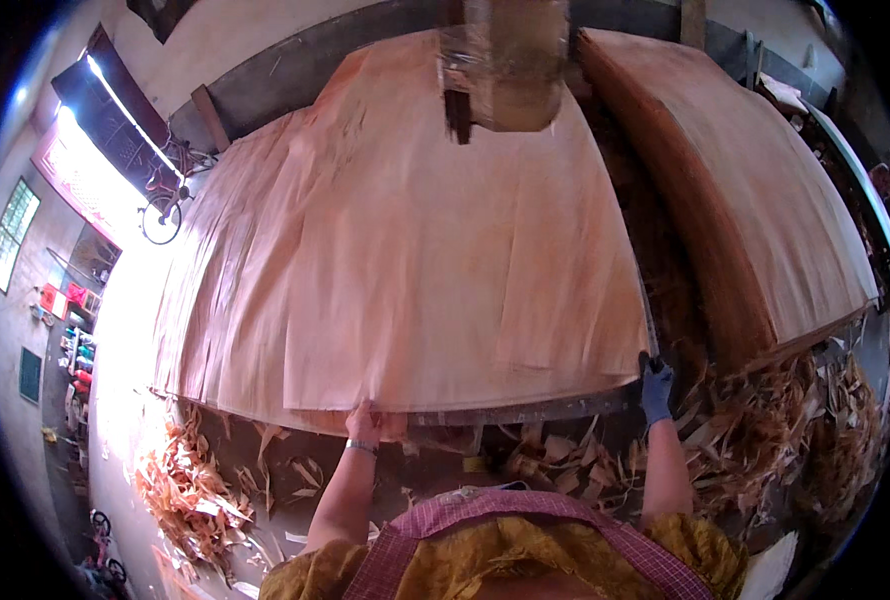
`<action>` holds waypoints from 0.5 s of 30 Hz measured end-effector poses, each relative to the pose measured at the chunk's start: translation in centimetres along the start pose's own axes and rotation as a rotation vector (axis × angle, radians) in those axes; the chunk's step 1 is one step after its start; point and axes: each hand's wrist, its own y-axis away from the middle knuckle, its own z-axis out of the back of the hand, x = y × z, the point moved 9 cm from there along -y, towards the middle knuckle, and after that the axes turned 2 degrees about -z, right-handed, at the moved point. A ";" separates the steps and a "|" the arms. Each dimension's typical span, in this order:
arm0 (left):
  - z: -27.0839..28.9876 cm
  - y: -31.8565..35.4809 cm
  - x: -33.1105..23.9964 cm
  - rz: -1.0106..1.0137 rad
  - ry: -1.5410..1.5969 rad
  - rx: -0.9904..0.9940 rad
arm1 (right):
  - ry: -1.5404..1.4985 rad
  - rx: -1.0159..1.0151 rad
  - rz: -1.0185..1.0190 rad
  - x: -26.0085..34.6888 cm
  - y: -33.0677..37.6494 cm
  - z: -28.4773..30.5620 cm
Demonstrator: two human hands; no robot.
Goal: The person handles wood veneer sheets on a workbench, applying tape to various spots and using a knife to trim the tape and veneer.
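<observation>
A large, thin, pale reddish-brown wood veneer sheet point(445, 290) lies over a wide table in front of me, on top of other overlapping sheets point(225, 270) that fan out to the left. My left hand point(362, 422), bare with a band at the wrist, pinches the sheet's near edge left of the middle. At the near right corner, my right hand point(656, 390) in a blue-grey glove has its fingers curled at the sheet's edge. The undersides of both grips are hidden.
A tall veneer stack point(755, 190) stands to the right, across a dark gap. Wood scraps point(190, 490) litter the floor left, with more shavings point(775, 430) at right. A blurred machine part point(515, 65) hangs over the far side. A bicycle point(162, 215) stands by the bright doorway.
</observation>
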 end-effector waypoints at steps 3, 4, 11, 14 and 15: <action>-2.4 0.0 0.6 -0.022 -0.027 0.075 | 0.026 -0.079 0.006 -1.3 -2.1 1.9; -2.4 -0.1 1.2 0.011 -0.014 0.058 | 0.036 -0.032 -0.067 -1.2 -2.4 1.9; -3.3 0.0 2.2 0.047 0.044 0.075 | 0.011 -0.096 -0.067 -4.1 -0.8 3.9; -7.6 1.5 1.7 0.014 -0.003 0.081 | -0.131 -0.129 -0.021 -4.7 -3.0 5.6; -8.1 1.7 2.1 0.009 0.027 0.100 | -0.149 -0.125 -0.029 -4.5 -4.0 5.8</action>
